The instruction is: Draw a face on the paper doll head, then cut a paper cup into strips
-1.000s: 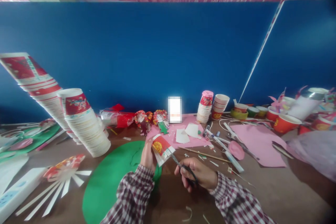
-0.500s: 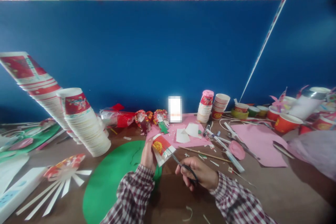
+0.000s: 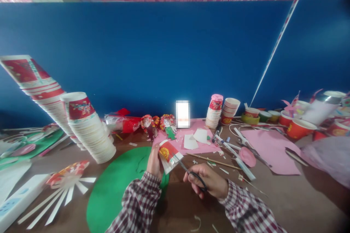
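Observation:
My left hand (image 3: 154,161) grips a red and white paper cup (image 3: 168,153) with a yellow emblem, tilted so that its cut edge faces right. In my right hand (image 3: 206,180) is a pair of black-handled scissors (image 3: 185,168), whose blades reach the cup's cut edge. How far the blades are parted I cannot tell. Under my left forearm lies a round green sheet (image 3: 117,182). Beyond the cup, two white paper pieces (image 3: 190,142) rest on a pink sheet (image 3: 212,148).
Tall stacks of paper cups (image 3: 90,131) lean at the left, near a cut cup with fanned strips (image 3: 65,185). Shorter cup stacks (image 3: 213,111) stand at the back. Pens, a wooden stick (image 3: 214,161), a second pink sheet (image 3: 273,149) and orange cups (image 3: 300,128) lie to the right.
Both hands, the cup and the scissors hold nearly the same place. The whole view has shifted very slightly.

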Tool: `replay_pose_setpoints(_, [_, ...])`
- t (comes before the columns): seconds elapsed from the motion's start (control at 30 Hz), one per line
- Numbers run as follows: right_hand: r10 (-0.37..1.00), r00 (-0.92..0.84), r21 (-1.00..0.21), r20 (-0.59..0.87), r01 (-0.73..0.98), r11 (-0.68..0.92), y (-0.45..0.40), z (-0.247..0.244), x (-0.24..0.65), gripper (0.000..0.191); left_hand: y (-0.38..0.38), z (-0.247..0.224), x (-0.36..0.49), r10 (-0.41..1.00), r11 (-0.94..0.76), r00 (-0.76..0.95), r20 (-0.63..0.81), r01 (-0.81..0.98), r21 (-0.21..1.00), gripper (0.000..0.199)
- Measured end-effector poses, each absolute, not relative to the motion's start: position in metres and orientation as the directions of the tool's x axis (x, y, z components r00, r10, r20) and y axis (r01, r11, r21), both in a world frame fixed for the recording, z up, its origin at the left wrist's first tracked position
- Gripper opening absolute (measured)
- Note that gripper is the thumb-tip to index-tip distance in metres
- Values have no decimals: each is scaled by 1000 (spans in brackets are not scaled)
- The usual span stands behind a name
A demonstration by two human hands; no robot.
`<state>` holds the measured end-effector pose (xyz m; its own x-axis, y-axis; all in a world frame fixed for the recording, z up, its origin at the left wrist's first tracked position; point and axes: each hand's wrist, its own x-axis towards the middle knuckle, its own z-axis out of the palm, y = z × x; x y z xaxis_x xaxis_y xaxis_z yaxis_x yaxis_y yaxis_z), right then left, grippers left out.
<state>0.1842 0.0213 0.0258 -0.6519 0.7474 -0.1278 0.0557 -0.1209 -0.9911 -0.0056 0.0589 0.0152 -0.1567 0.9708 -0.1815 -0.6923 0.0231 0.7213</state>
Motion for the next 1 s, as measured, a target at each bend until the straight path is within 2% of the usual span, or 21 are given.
replay_pose_setpoints(1.0, [777, -612, -989, -148, 110, -102, 21, 30, 184, 47, 57, 19, -9, 973, 64, -115, -200, -698, 713, 27])
